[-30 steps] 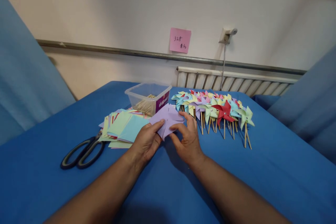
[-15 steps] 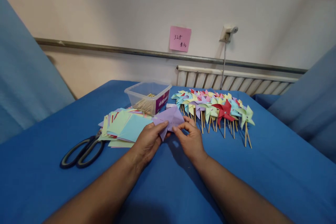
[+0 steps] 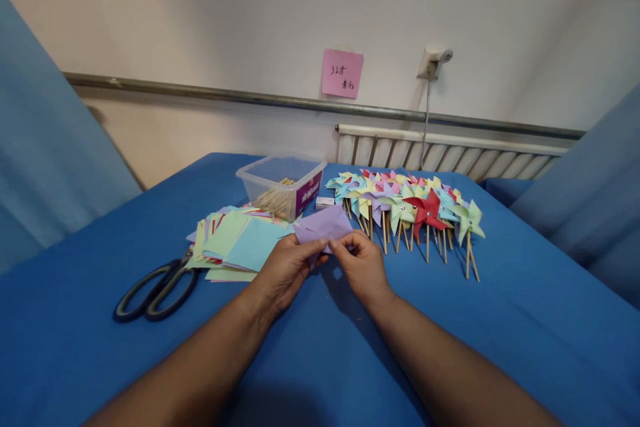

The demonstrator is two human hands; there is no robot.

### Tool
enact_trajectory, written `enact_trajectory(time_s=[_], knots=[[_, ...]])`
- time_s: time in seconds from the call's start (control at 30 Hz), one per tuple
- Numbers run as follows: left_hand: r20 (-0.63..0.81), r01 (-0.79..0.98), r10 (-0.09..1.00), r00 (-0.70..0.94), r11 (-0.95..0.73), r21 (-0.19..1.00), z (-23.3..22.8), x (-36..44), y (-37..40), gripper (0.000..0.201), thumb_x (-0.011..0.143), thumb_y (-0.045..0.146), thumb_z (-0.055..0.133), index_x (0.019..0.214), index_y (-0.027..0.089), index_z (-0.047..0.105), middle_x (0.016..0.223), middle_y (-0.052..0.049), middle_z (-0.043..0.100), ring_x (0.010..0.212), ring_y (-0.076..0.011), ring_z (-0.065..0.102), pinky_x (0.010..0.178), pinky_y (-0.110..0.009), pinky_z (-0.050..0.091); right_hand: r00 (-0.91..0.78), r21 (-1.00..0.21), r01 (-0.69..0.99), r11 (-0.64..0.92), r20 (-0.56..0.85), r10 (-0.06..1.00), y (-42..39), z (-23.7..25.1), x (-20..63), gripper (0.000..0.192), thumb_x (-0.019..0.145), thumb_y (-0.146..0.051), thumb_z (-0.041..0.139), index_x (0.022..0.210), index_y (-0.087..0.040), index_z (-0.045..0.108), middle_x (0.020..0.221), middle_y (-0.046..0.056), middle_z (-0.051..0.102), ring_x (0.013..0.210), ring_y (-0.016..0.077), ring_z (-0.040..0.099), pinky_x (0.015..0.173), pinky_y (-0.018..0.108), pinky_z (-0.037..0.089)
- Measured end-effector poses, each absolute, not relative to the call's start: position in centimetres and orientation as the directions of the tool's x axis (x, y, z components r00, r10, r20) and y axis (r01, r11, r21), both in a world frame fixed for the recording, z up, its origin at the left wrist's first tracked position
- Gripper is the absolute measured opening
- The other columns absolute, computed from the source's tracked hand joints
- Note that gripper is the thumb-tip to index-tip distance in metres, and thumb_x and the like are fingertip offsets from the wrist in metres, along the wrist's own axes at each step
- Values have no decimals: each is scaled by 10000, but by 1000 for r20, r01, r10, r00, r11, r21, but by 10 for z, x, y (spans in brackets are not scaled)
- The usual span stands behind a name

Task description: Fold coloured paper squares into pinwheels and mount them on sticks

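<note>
Purple paper (image 3: 324,220) is held up just below the middle of the frame, in front of the plastic container and over the blue cloth (image 3: 450,340). The left hand (image 3: 286,265) grips its lower left part, thumb on the near face, the other fingers curled beneath. The right hand (image 3: 364,268) pinches the lower right edge, its thumb and fingers nearly closed, and the two thumb tips come close together at the bottom of the sheet (the fingers hide its lower part, so its exact folds cannot be made out).

Just left of the paper, a loose pile of coloured sheets (image 3: 250,243) lies in green, light blue, yellow and other colours. Black-handled scissors (image 3: 160,290) lie at lower left, handles toward the viewer, their blades lost at the pile's edge. Above the purple sheet, the clear plastic container (image 3: 265,179) with a purple label holds thin sticks (image 3: 274,201); a small white box (image 3: 325,202) sits just beside it.

Right of centre, many finished pinwheels (image 3: 400,203) on sticks are crowded together, a red one (image 3: 428,213) in front.

Farther out, a radiator (image 3: 440,152) and a metal pipe (image 3: 225,95) run along the wall (image 3: 225,20); a pink note (image 3: 343,73) is at upper centre and a socket (image 3: 430,67) at upper right. Blue curtains (image 3: 45,140) hang at both sides.
</note>
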State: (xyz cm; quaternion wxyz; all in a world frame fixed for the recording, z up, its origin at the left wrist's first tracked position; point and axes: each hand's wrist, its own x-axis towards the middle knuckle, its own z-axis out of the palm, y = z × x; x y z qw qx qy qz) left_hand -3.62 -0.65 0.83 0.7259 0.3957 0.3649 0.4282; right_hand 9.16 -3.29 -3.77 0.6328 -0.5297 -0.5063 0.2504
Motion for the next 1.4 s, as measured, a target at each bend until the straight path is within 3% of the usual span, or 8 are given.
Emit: enact_trajectory(time_s=[0.33, 0.4, 0.57, 0.77, 0.9, 1.03, 1.2, 1.4], knots=[[-139, -246, 934, 329, 227, 942, 1, -36, -4, 263, 607, 196, 803, 844, 119, 720, 741, -39, 697, 637, -114, 577, 605, -213, 437, 370, -945, 181, 273, 323, 871, -32, -41, 90, 223, 755, -344, 676, 632, -172, 605, 655, -21, 544, 647, 127, 506, 634, 257, 417], [-136, -218, 940, 314, 211, 953, -4, -38, -1, 271, 622, 221, 793, 862, 118, 720, 768, -48, 704, 640, -121, 584, 601, -219, 436, 416, -956, 93, 277, 290, 862, -31, -42, 90, 183, 718, -329, 707, 752, -173, 617, 725, -9, 599, 702, 140, 555, 665, 265, 451], [-138, -131, 945, 298, 184, 974, -7, -40, 2, 315, 616, 247, 786, 897, 116, 733, 779, -68, 724, 630, -151, 610, 606, -250, 451, 440, -935, -134, 329, 242, 865, -29, -36, 93, 477, 648, -272, 764, 1061, -173, 548, 988, 73, 679, 887, 188, 640, 806, 335, 508], [-75, -19, 949, 307, 85, 996, 8, -37, -5, 399, 595, 231, 791, 981, 145, 742, 748, -46, 737, 670, -188, 637, 621, -260, 471, 259, -934, -265, 238, 169, 951, -28, -33, 99, 416, 636, -248, 768, 992, -186, 562, 881, 32, 712, 782, 183, 670, 746, 332, 535], [-46, 11, 956, 289, 45, 999, 9, -36, -6, 347, 568, 206, 795, 905, 135, 754, 762, -50, 740, 660, -190, 635, 611, -257, 474, 296, -943, -257, 212, 131, 946, -27, -35, 98, 397, 590, -239, 793, 937, -186, 607, 836, 11, 725, 753, 184, 670, 737, 333, 540], [-34, -20, 968, 247, 41, 999, 2, -37, -2, 327, 569, 228, 804, 876, 131, 745, 777, -49, 737, 660, -184, 628, 629, -261, 473, 316, -902, -395, 173, 43, 948, -27, -34, 92, 382, 579, -246, 812, 906, -166, 633, 845, 33, 741, 735, 191, 679, 727, 340, 543], [-85, -118, 951, 298, 126, 985, -3, -38, 0, 343, 627, 303, 796, 908, 127, 711, 855, -74, 728, 725, -181, 635, 698, -274, 479, 306, -841, -517, 157, -10, 952, -28, -33, 89, 357, 595, -235, 812, 909, -160, 662, 880, 52, 751, 741, 196, 689, 739, 342, 544], [-302, -329, 856, 419, 453, 829, 3, -41, 2, 320, 783, 423, 639, 900, 131, 701, 934, -135, 723, 859, -207, 670, 745, -284, 493, 384, -771, -594, 228, -22, 923, -23, -36, 100, 310, 638, -209, 780, 927, -158, 678, 927, 62, 751, 830, 204, 696, 826, 353, 528]])
